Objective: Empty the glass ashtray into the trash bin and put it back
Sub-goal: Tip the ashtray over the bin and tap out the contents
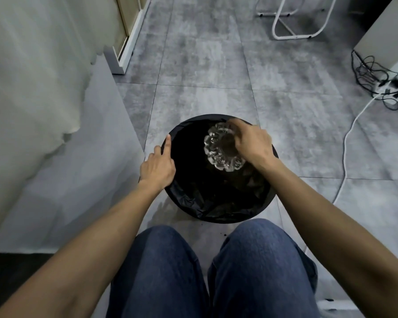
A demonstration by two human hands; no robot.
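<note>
1. Head view, looking straight down: we're sitting with our knees in blue jeans [207,271] at the bottom of the shot, and the trash bin [218,212] sits on the grey tiled floor [205,65] right in front of them.
2. The bin is round and lined with a black bag [193,198] that's folded over the rim.
3. Our right hand [253,143] is wrapped around the glass ashtray [221,145], holding it over the bin's opening, toward the far right part. It's tipped so the scalloped underside faces us. The fingers look a bit blurred.
4. Our left hand [157,167] is on the bin's left rim, fingers curled over the bag edge and the index finger stretched out along it, so it's gripping the rim.
5. Inside the bin it's too dark to say much, just crinkled bag.
6. Around us: a pale wall [32,76] on the left, a white tube frame [294,26] at the top right, plus a tangle of cables [372,74] and a power strip [386,87] on the right.
</note>
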